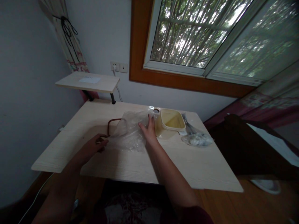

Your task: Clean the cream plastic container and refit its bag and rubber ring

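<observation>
A clear, crumpled plastic bag (130, 137) lies spread on the pale desk (130, 168). My left hand (99, 143) is at the bag's left edge, its fingers curled and the thumb close to the plastic. A bent reddish-brown rod or tube (108, 126) runs from beside those fingers to the bag, and part of it shows faintly through the plastic. My right hand (149, 130) rests on the bag's right side with thumb and fingers apart. Just right of it stands an open, cream-yellow plastic tub (161, 126).
Another clear bag (198, 139) with whitish contents lies right of the tub. A small raised shelf (105, 83) with a paper label stands at the back left. Behind the desk are a wall socket (114, 66) and a wood-framed window (136, 46). A dark surface (224, 149) is at the right.
</observation>
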A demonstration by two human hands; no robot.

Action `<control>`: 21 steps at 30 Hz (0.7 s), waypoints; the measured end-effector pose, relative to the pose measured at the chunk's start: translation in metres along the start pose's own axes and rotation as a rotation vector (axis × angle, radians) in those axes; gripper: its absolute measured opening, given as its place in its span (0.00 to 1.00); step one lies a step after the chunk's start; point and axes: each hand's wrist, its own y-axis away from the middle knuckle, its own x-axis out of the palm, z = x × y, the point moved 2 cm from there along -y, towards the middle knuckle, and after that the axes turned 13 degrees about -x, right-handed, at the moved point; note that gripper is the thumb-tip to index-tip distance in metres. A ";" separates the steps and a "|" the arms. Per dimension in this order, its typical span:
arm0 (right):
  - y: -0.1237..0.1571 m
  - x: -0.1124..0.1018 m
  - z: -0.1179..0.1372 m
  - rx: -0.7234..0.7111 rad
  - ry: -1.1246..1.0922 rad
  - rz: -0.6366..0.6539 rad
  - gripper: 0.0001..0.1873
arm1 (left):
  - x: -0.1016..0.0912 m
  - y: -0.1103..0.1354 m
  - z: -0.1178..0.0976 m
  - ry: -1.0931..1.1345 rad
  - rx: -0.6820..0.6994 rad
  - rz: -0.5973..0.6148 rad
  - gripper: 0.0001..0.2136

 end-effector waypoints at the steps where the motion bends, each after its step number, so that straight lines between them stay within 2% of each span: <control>1: 0.003 -0.002 0.011 -0.049 0.113 0.002 0.45 | 0.002 0.000 0.000 -0.013 0.016 0.012 0.26; 4: 0.017 -0.005 0.046 -0.248 0.292 0.100 0.34 | 0.012 0.001 -0.001 -0.014 0.054 -0.012 0.25; 6: 0.029 -0.002 0.063 -0.351 0.374 0.263 0.30 | 0.021 0.001 -0.002 -0.005 0.061 -0.040 0.24; 9: 0.051 0.001 0.068 -0.449 0.436 0.563 0.34 | 0.034 0.002 -0.004 0.000 0.049 -0.037 0.25; 11: 0.065 -0.001 0.059 -0.469 0.510 0.678 0.38 | 0.039 0.002 -0.003 -0.004 0.047 -0.028 0.25; 15: 0.083 -0.021 0.029 -0.409 0.683 0.713 0.42 | 0.036 0.000 0.002 -0.056 0.085 -0.063 0.23; 17: 0.086 -0.033 0.020 -0.398 0.714 0.721 0.40 | 0.029 -0.001 0.005 -0.089 0.095 -0.094 0.23; 21: 0.083 -0.050 0.018 -0.421 0.703 0.710 0.36 | 0.017 0.001 0.007 -0.170 0.074 -0.096 0.23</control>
